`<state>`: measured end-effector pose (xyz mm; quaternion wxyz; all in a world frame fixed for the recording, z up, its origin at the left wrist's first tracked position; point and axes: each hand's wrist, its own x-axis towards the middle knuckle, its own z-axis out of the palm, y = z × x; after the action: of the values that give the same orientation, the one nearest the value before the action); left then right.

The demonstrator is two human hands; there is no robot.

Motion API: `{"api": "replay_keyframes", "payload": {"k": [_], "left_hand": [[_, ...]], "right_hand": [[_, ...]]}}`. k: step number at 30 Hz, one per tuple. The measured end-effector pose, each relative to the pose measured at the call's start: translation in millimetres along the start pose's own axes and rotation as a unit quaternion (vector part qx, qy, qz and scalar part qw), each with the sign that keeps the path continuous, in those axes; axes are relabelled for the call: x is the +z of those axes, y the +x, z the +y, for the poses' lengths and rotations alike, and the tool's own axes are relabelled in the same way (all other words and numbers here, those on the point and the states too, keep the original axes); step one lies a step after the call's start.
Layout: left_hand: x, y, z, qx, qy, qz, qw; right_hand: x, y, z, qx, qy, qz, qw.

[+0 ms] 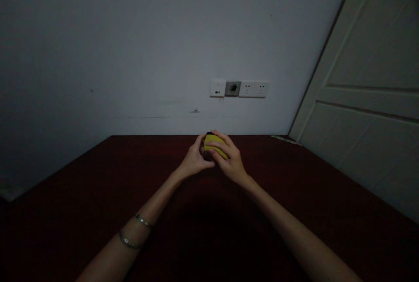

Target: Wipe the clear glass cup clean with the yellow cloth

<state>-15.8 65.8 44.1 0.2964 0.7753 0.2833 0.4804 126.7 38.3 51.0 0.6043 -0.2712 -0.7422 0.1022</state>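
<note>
Both my hands meet over the far middle of a dark red table (98, 212), wrapped round one small yellow object (213, 140) with a dark part beneath it. My left hand (194, 159) cups it from the left, fingers curled. My right hand (231, 162) covers it from the right, with fingers laid across the yellow top. Most of the object is hidden by the fingers, so I cannot make out what it is. Two thin bracelets (134, 232) sit on my left forearm.
A pale wall stands right behind the table, with a row of sockets and a switch (239, 88) above the hands. A white panelled door (369, 98) closes off the right side. The room is dim.
</note>
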Motion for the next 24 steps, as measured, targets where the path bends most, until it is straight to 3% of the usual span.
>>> {"api": "replay_keyframes", "payload": {"k": [4, 8, 12, 18, 20, 24], "left_hand": [[1.4, 0, 5, 0.031, 0.052, 0.0, 0.998], [2.1, 0, 6, 0.025, 0.07, -0.01, 0.997], [1.3, 0, 4, 0.014, 0.053, -0.013, 0.998], [-1.8, 0, 2, -0.039, 0.059, 0.006, 0.997], [-1.6, 1, 2, -0.037, 0.056, 0.007, 0.998], [1.3, 4, 5, -0.019, 0.063, 0.013, 0.998]], "right_hand": [[-1, 9, 5, 0.102, 0.05, 0.079, 0.99], [-1, 12, 11, 0.176, 0.084, 0.084, 0.977], [-1, 6, 8, 0.085, 0.024, 0.055, 0.995], [-8, 0, 3, -0.058, -0.072, -0.085, 0.992], [-9, 2, 5, -0.053, -0.066, -0.077, 0.993], [-9, 8, 12, 0.053, -0.004, 0.034, 0.998]]}}
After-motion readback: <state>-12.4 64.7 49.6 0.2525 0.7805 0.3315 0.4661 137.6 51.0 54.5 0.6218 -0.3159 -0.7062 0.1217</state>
